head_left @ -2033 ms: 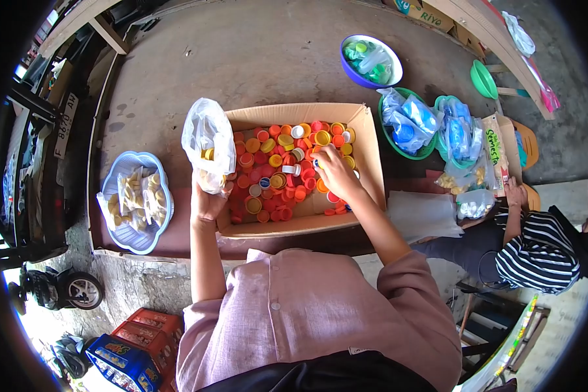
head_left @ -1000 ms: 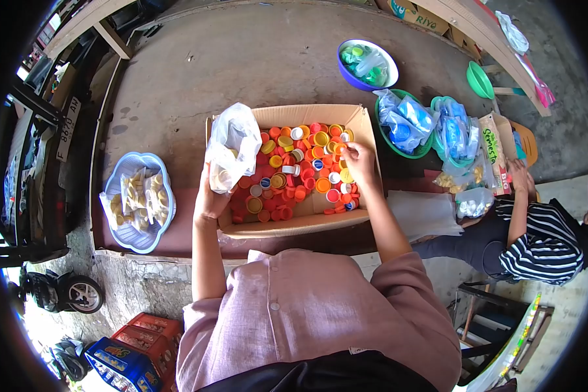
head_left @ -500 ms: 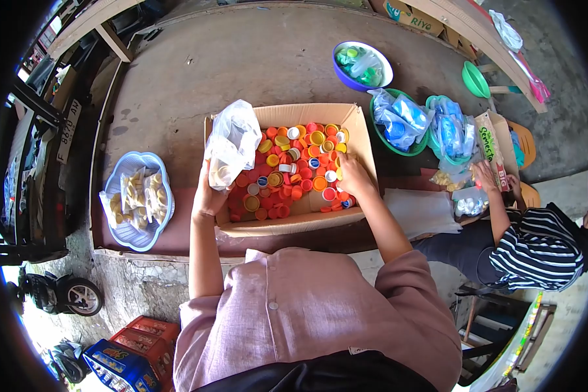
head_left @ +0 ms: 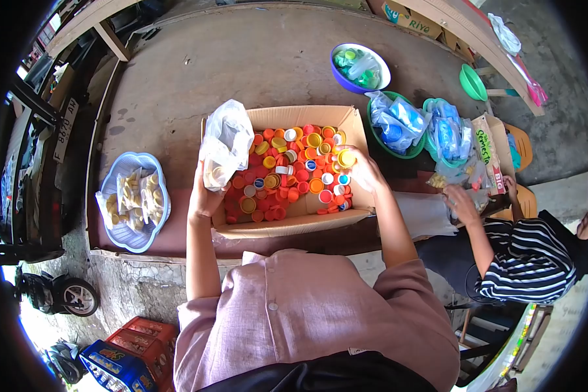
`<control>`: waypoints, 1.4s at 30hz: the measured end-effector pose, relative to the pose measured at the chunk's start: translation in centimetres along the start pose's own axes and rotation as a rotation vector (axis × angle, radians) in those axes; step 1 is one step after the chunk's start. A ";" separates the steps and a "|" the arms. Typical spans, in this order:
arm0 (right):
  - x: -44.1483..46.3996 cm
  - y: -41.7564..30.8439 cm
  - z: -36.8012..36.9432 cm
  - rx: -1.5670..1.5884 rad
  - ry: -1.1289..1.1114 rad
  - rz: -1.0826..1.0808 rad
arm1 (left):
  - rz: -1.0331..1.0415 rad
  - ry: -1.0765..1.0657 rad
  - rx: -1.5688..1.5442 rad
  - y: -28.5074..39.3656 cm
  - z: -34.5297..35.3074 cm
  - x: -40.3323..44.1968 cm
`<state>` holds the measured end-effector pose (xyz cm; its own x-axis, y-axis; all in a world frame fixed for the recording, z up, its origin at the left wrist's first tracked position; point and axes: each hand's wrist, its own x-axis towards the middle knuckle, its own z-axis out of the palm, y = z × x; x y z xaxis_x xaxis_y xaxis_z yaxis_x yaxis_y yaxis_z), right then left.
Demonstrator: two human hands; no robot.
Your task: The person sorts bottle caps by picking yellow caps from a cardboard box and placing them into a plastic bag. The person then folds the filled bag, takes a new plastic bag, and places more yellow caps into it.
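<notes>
A clear plastic bag (head_left: 230,134) with pale yellow caps at its bottom is held upright by my left hand (head_left: 206,193), at the left wall of a cardboard box (head_left: 294,227). Red, orange, yellow, white and blue bottle caps (head_left: 294,189) lie loose in that box. Over the box's right side, my right hand (head_left: 366,171) pinches a yellow bottle cap (head_left: 346,158) between thumb and fingers. Part of the left hand's grip is hidden behind the bag.
A pale blue basket (head_left: 166,209) with filled bags stands at left. Green baskets (head_left: 398,155) of blue-filled bags and a purple bowl (head_left: 341,81) sit at right. A co-worker in a striped shirt (head_left: 529,261) works beside a small carton (head_left: 493,147).
My right hand has risen from the pile with a yellow cap in its fingers. The left hand still holds the bag. The co-worker's hand has moved left and down.
</notes>
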<state>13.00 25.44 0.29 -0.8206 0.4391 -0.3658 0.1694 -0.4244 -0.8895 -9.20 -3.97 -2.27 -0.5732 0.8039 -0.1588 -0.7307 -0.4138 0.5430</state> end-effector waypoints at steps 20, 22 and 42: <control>-3.5 4.0 5.4 -1.269 -0.255 -0.051 | 0.025 0.040 -0.142 0.2 0.9 -0.7; -3.2 4.6 5.6 -1.274 -0.288 -0.021 | 0.029 -0.155 -0.237 0.3 -0.1 -0.3; 5.6 3.4 0.7 -1.468 0.273 -0.418 | 0.023 0.102 -0.165 0.2 0.5 -0.7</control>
<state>8.65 25.86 -4.62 -0.8507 0.5201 0.0766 0.4639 0.8112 -0.3560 -8.78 -4.37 -1.65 -0.6191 0.7491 -0.2356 -0.7630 -0.5028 0.4062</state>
